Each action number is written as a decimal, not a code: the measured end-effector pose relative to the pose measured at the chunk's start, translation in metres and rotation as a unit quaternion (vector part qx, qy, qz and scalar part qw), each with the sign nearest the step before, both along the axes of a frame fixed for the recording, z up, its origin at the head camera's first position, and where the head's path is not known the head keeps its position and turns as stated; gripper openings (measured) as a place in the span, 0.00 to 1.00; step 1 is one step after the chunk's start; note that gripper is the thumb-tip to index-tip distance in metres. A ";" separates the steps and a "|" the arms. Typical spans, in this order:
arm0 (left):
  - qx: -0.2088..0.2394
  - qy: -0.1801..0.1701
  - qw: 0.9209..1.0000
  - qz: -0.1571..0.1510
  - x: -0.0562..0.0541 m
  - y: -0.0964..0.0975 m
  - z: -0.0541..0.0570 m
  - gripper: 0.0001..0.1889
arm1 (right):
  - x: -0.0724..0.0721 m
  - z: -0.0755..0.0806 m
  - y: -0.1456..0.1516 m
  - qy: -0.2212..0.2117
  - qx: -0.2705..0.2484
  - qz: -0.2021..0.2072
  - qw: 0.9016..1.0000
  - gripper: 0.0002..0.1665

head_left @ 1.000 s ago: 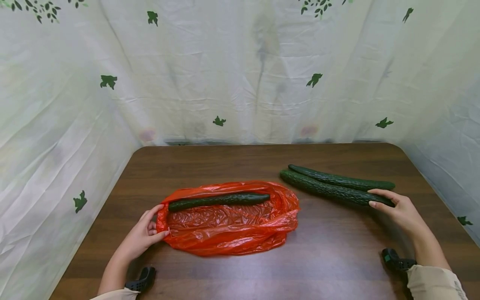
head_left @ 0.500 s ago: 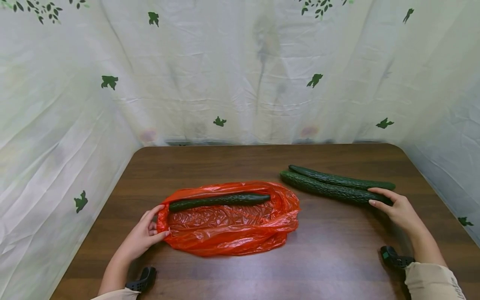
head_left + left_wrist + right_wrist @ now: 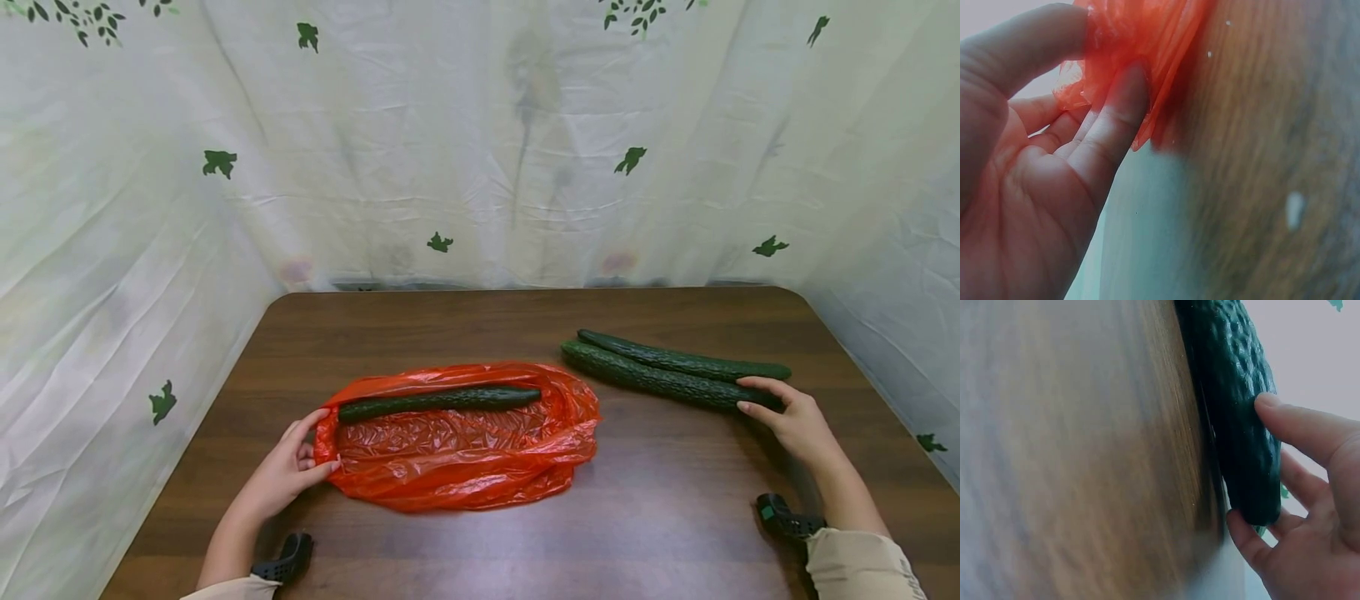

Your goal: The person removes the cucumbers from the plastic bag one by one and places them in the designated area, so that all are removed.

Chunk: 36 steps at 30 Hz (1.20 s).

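A red plastic bag [image 3: 465, 487] lies spread on the table, its mouth facing up, with one cucumber [image 3: 442, 402] inside along the far side. My left hand [image 3: 279, 471] pinches the bag's left rim between thumb and fingers; in the left wrist view the thin red film [image 3: 1129, 37] runs between them. At the right, two more cucumbers lie side by side. My right hand [image 3: 802, 425] holds the right end of the nearer cucumber [image 3: 645, 375], thumb and fingers on either side of it. The farther cucumber [image 3: 697, 362] rests just behind, touching or nearly touching.
The brown wooden table [image 3: 420, 325] has rounded far corners. A pale curtain [image 3: 480, 167] with green leaf prints surrounds it at the back and sides. Black wrist devices sit on both forearms, such as the left strap [image 3: 285, 560].
My right forearm and hand have shifted very slightly left, still at the nearer cucumber's end. The left hand, bag and cucumbers look almost unchanged.
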State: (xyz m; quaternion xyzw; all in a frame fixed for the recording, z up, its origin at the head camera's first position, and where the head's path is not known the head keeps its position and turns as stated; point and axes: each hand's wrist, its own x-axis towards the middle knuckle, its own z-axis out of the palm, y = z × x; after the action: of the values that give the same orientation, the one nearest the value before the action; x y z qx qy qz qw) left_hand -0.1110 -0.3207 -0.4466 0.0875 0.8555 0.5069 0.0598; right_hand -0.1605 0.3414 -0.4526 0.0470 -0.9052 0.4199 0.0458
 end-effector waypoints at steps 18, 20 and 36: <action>-0.018 -0.011 1.000 0.009 0.000 0.000 0.002 0.40 | 0.001 0.014 -0.015 0.057 -0.063 -0.027 0.996 0.24; -0.019 -0.010 1.000 0.009 0.000 0.000 0.002 0.40 | 0.000 0.015 -0.017 0.061 -0.071 -0.026 0.995 0.25; -0.029 -0.012 0.999 0.012 0.001 -0.001 0.003 0.40 | -0.007 0.043 -0.062 0.125 -0.139 0.056 0.981 0.23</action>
State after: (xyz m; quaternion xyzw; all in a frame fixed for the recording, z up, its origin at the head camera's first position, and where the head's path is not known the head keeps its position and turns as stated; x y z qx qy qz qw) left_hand -0.1103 -0.3213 -0.4440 0.0693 0.8701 0.4835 0.0661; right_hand -0.1671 0.2792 -0.4099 0.1427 -0.8209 0.5346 0.1411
